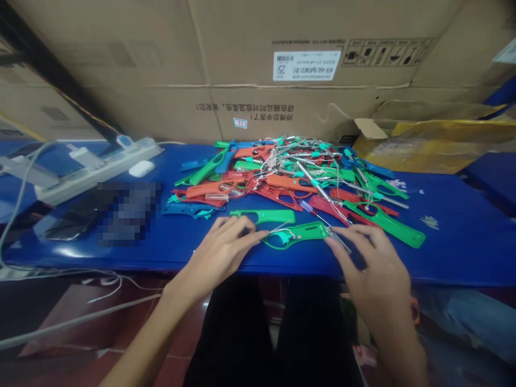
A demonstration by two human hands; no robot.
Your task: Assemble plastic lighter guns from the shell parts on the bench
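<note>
A green half shell of a long-nosed lighter (310, 231) lies in front of me, with a teal trigger piece and white wires at its looped left end. The fingertips of my left hand (226, 250) are pinched at that looped end, near a thin wire. My right hand (373, 258) grips a silver metal tube (341, 242) between thumb and fingers at the shell's other end. Just behind lies a second green half shell (274, 216), partly covered by my left fingers. A thin screwdriver (310, 208) with a clear purplish handle rests against the pile.
Behind is a pile of red, orange, green and blue lighter shells (290, 185) with metal tubes and wires. To the left are a power strip (100, 169), a white earbud case (141, 168) and a dark phone (76, 220). Cardboard boxes (242, 54) stand behind the blue table (455, 252).
</note>
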